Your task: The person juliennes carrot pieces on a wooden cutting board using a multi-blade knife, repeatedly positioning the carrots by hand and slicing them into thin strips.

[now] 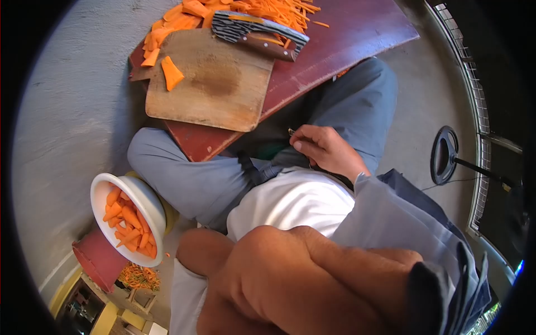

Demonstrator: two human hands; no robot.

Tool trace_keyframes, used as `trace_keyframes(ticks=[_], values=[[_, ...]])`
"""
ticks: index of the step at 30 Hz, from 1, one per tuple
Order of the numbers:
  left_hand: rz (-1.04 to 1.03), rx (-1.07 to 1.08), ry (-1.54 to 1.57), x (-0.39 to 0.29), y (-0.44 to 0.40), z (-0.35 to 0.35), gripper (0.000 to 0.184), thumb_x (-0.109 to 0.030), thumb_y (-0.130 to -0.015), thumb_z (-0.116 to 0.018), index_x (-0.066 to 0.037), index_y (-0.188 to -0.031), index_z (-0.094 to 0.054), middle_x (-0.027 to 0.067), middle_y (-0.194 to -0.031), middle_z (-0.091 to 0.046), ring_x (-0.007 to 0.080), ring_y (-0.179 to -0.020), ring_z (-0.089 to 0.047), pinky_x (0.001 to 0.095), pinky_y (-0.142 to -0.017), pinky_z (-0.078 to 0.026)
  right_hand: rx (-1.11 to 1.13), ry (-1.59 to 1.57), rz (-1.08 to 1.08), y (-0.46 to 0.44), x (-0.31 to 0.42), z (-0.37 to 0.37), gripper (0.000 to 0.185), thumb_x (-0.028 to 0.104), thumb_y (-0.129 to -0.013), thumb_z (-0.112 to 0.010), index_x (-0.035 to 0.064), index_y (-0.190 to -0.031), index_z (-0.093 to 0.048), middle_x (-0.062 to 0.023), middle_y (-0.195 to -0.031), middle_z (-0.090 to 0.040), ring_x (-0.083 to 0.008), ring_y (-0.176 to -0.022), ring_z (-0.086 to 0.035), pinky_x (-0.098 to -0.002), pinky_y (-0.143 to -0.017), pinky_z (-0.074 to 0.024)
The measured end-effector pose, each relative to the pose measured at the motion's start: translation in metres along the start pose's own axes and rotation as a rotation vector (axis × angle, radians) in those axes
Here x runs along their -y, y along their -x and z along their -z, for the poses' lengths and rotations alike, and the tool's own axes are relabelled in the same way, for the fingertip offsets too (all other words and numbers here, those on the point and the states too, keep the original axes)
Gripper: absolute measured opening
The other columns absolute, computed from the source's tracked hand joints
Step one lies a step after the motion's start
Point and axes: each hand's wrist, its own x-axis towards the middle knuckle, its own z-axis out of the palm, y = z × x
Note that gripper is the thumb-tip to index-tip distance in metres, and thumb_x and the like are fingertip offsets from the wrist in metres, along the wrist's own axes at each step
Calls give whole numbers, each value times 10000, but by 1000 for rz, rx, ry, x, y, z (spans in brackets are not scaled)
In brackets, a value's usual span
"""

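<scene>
My right hand (326, 146) is over my lap, fingers curled together at a small shiny bit I cannot make out. Bare skin, which I take for my left arm and hand (279, 273), fills the bottom very close to the lens; its fingers cannot be made out. Beyond my lap lies a wooden cutting board (204, 95) with one carrot slice (171, 73) on it. A cleaver (259, 34) with a black-and-white patterned blade and brown handle rests across the board's far right corner. Carrot slices (176, 22) and shredded carrot (279, 17) are piled behind it.
The board sits on a dark red table (340, 39) whose corner reaches between my knees. At the left a white bowl (159, 223) holds several peeled carrots (131, 220). Near it are a red bucket (97, 257) and a heap of peelings (139, 276). A black wheel (444, 155) stands at the right.
</scene>
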Motion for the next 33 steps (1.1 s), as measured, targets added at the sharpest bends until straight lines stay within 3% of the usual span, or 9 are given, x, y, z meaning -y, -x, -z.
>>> trace_keyframes(ticks=[4, 11, 15, 16, 17, 25, 28, 30, 33], values=[[-10, 12, -37, -7, -2, 10, 302, -174, -1023, -812, 80, -1163, -727, 181, -1082, -745, 267, -926, -697, 428, -861, -552, -22, 33, 28, 0, 2, -1, 184, 120, -1108, -703, -27, -1207, -751, -195, -993, -799, -292, -893, -756, -422, -835, -583], [-15, 54, -76, -8, -5, 9, 282, -159, -1014, -814, 65, -1165, -738, 170, -1088, -747, 266, -945, -697, 420, -876, -549, -23, -13, -17, -4, 3, -1, 162, 117, -1124, -691, -12, -1197, -756, -121, -883, -758, -174, -707, -688, -369, -682, -547], [-20, 16, -54, -5, 2, 7, 271, -151, -1008, -816, 57, -1167, -744, 164, -1091, -749, 265, -955, -697, 416, -884, -548, -29, -8, -34, 0, 8, 2, 177, 134, -1129, -685, -17, -1194, -751, -117, -850, -727, -171, -670, -665, -372, -660, -544], [-12, 4, -41, -4, 4, 4, 269, -149, -1007, -816, 55, -1167, -746, 163, -1092, -749, 265, -958, -697, 415, -886, -548, -47, -13, -28, 2, 2, 1, 185, 147, -1159, -668, 1, -1238, -751, -3, -870, -702, -74, -699, -606, -278, -637, -519], [-9, -7, -44, -3, 6, 1, 266, -147, -1006, -817, 53, -1168, -747, 161, -1093, -749, 265, -961, -697, 414, -888, -548, -48, -37, -40, 4, 5, 2, 186, 145, -1160, -666, 2, -1239, -754, 6, -855, -680, -72, -694, -592, -274, -639, -518], [18, -10, -142, -24, 2, 15, 249, -130, -996, -820, 37, -1171, -760, 149, -1099, -751, 264, -982, -697, 405, -904, -545, -32, -68, -106, 3, 21, 1, 169, 74, -1126, -659, -32, -1212, -759, -49, -861, -705, -114, -702, -627, -315, -661, -530], [43, -1, -181, -31, 1, 20, 244, -124, -992, -821, 30, -1172, -765, 144, -1102, -752, 263, -990, -697, 402, -911, -544, 73, -259, -127, 19, 46, 8, 190, 92, -1155, -643, -52, -1206, -756, -55, -942, -730, -109, -767, -654, -312, -695, -545], [60, -8, -203, -34, 2, 19, 241, -120, -989, -822, 26, -1173, -768, 141, -1103, -753, 263, -995, -697, 400, -915, -544, 163, -519, 133, 33, 41, 14, 385, 276, -1132, -749, -86, -1264, -750, -122, -1100, -758, -146, -936, -720, -307, -810, -574], [84, -20, -256, -40, 1, 23, 237, -114, -985, -823, 20, -1174, -773, 136, -1106, -754, 262, -1003, -697, 396, -921, -543, 287, -766, 477, 40, 66, 13, 787, 557, -1055, -776, -156, -1380, -712, -274, -1312, -691, -288, -1182, -694, -378, -1009, -543]])
